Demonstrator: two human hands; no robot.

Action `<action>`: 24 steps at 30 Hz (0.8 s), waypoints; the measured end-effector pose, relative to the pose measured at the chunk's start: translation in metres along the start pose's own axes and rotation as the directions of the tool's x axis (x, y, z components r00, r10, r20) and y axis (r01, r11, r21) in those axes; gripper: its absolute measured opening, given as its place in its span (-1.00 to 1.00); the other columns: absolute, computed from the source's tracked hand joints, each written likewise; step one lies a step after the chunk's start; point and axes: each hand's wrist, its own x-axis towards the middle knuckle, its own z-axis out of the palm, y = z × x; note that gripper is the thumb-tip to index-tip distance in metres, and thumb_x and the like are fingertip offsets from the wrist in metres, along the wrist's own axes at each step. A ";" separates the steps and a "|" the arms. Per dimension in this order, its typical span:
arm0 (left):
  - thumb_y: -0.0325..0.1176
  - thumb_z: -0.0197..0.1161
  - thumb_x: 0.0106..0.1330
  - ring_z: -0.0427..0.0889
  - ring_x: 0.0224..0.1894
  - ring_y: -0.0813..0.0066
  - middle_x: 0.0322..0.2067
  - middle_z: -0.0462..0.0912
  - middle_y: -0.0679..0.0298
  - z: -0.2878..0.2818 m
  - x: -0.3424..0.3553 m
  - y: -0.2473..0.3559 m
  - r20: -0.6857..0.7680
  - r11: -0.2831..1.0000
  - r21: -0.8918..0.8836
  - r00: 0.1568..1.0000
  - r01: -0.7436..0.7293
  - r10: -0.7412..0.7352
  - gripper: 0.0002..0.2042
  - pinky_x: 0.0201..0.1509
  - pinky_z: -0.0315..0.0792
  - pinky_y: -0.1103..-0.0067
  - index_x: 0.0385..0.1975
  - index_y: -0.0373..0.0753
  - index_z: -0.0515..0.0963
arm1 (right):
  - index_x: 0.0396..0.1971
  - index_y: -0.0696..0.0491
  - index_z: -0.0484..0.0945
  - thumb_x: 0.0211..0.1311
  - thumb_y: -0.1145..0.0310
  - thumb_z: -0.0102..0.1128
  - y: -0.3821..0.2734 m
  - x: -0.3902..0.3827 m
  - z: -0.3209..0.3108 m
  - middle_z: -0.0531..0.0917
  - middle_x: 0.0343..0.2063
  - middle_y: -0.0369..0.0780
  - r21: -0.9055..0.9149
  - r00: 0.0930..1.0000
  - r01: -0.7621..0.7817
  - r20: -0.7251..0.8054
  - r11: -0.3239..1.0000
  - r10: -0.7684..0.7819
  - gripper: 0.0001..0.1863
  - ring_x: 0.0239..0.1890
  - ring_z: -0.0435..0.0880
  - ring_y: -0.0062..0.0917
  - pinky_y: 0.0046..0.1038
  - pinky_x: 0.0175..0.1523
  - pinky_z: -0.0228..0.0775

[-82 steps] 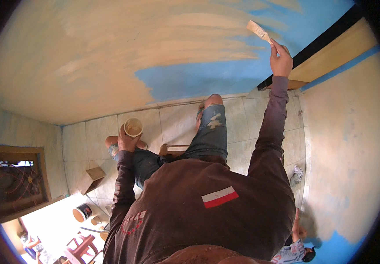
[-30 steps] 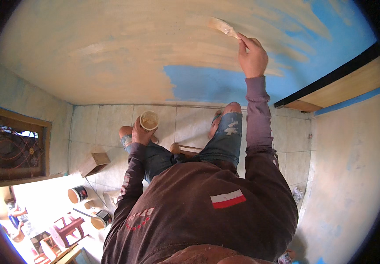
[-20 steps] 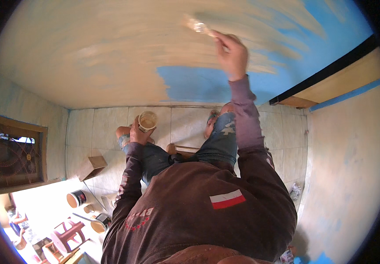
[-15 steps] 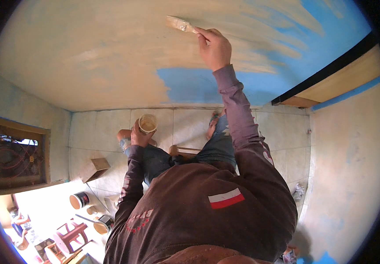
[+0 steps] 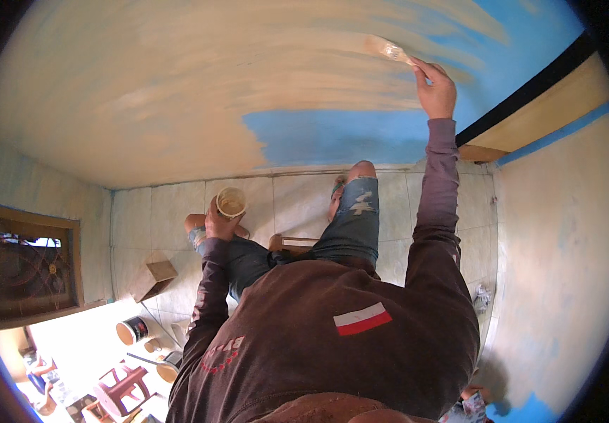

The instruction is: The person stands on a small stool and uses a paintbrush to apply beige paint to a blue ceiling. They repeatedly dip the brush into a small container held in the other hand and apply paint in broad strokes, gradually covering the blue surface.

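Closed around the handle of a flat paintbrush (image 5: 391, 50), my right hand (image 5: 436, 92) reaches up to the wall at the upper right. The brush's bristles lie against a cream-coated stretch, pointing left. Cream paint covers most of the wall (image 5: 177, 84) in streaks, while a blue patch (image 5: 332, 137) shows low down and more blue at the upper right. My left hand (image 5: 221, 224) grips a small round tub (image 5: 231, 202) near my left knee. Its inside looks cream-coloured; how full it is I cannot tell.
I sit on a low wooden stool (image 5: 297, 242) on a tiled floor. To the left stand an open wooden box (image 5: 153, 280), a paint bucket (image 5: 132, 330) and a red plastic stool (image 5: 121, 390). A dark strip (image 5: 530, 92) edges the wall at right. Another person's hand (image 5: 475, 391) shows low right.
My right hand has swept the paintbrush to the right along the wall, with the arm swinging out. The tub in my left hand has barely shifted.
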 end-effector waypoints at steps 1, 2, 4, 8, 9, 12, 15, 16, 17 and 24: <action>-0.11 0.61 -0.06 0.56 0.14 -0.01 0.07 0.57 -0.04 -0.001 0.001 0.004 0.000 1.000 0.011 1.000 -0.002 0.002 -0.14 0.20 0.46 0.26 0.25 -0.29 0.33 | -0.07 -0.17 0.74 0.30 0.31 0.29 0.010 -0.002 -0.010 0.73 -0.29 -0.25 -0.027 1.000 -0.019 -0.008 0.999 0.019 -0.77 -0.29 0.69 -0.42 -0.47 -0.17 0.51; -0.11 0.61 -0.06 0.56 0.14 -0.01 0.07 0.57 -0.04 -0.002 0.000 0.005 -0.003 1.000 0.022 1.000 0.001 -0.001 -0.15 0.20 0.47 0.26 0.25 -0.29 0.34 | -0.06 -0.18 0.74 0.30 0.31 0.28 0.018 -0.003 -0.018 0.73 -0.28 -0.24 -0.051 0.999 -0.035 -0.014 0.998 0.035 -0.76 -0.28 0.70 -0.42 -0.47 -0.16 0.51; -0.12 0.61 -0.07 0.57 0.13 -0.01 0.07 0.57 -0.03 -0.003 -0.001 0.005 -0.005 1.000 0.024 1.000 0.005 -0.005 -0.15 0.19 0.47 0.26 0.24 -0.30 0.34 | -0.04 -0.16 0.73 0.31 0.33 0.27 0.032 -0.006 -0.033 0.73 -0.27 -0.22 -0.103 0.998 -0.045 -0.047 0.994 0.040 -0.75 -0.25 0.71 -0.46 -0.49 -0.14 0.51; -0.14 0.61 -0.07 0.57 0.12 -0.01 0.06 0.58 -0.03 -0.008 0.000 0.022 0.026 0.998 0.052 0.999 0.034 -0.035 -0.17 0.17 0.48 0.27 0.22 -0.31 0.35 | -0.03 -0.09 0.72 0.31 0.38 0.28 0.039 -0.028 -0.038 0.73 -0.26 -0.22 0.097 0.993 -0.108 -0.040 0.989 0.113 -0.75 -0.26 0.69 -0.54 -0.55 -0.15 0.49; -0.14 0.61 -0.07 0.57 0.12 -0.01 0.06 0.58 -0.04 -0.006 0.001 0.020 0.020 0.999 0.044 1.000 0.019 -0.020 -0.17 0.17 0.49 0.27 0.22 -0.31 0.35 | -0.03 -0.07 0.72 0.31 0.39 0.28 0.037 -0.033 -0.029 0.73 -0.27 -0.22 0.165 0.994 -0.098 -0.030 0.981 0.104 -0.75 -0.28 0.68 -0.56 -0.56 -0.16 0.48; -0.14 0.61 -0.07 0.58 0.12 -0.01 0.06 0.58 -0.05 -0.003 0.000 0.008 0.020 1.000 0.014 1.000 -0.004 0.004 -0.17 0.16 0.49 0.26 0.21 -0.31 0.35 | -0.07 -0.10 0.73 0.28 0.39 0.29 0.011 -0.037 -0.009 0.72 -0.28 -0.21 0.284 0.995 -0.093 0.054 0.954 0.081 -0.76 -0.30 0.68 -0.46 -0.50 -0.16 0.50; -0.13 0.61 -0.07 0.58 0.12 -0.02 0.06 0.58 -0.05 -0.003 0.002 0.007 0.032 1.000 0.026 0.999 -0.004 0.003 -0.16 0.16 0.49 0.26 0.21 -0.31 0.35 | -0.08 -0.11 0.74 0.27 0.37 0.29 -0.001 -0.030 0.007 0.72 -0.28 -0.21 0.238 0.989 -0.106 0.122 0.965 0.078 -0.77 -0.29 0.70 -0.41 -0.47 -0.16 0.51; -0.13 0.61 -0.08 0.58 0.12 -0.02 0.06 0.58 -0.06 -0.003 0.002 0.006 0.018 0.998 0.067 1.000 -0.010 0.009 -0.16 0.16 0.50 0.27 0.21 -0.32 0.34 | -0.08 -0.11 0.74 0.28 0.37 0.29 0.000 -0.027 0.011 0.71 -0.28 -0.21 0.204 0.987 -0.110 0.139 0.973 0.083 -0.77 -0.29 0.70 -0.42 -0.47 -0.15 0.51; -0.13 0.62 -0.08 0.58 0.12 -0.02 0.06 0.58 -0.06 -0.003 0.001 0.005 0.004 0.994 0.109 1.000 -0.015 0.014 -0.16 0.16 0.50 0.27 0.22 -0.32 0.34 | -0.08 -0.11 0.74 0.28 0.36 0.29 0.007 -0.026 0.012 0.71 -0.28 -0.21 0.202 0.989 -0.107 0.122 0.974 0.084 -0.77 -0.28 0.70 -0.42 -0.47 -0.15 0.51; -0.12 0.62 -0.08 0.58 0.12 -0.01 0.07 0.57 -0.06 -0.002 0.001 0.002 -0.008 0.999 0.040 1.000 -0.021 0.022 -0.15 0.16 0.50 0.26 0.22 -0.32 0.34 | -0.05 -0.14 0.73 0.31 0.31 0.27 0.103 -0.025 -0.016 0.72 -0.23 -0.22 0.165 0.988 -0.153 0.062 0.974 0.144 -0.76 -0.21 0.71 -0.38 -0.46 -0.07 0.52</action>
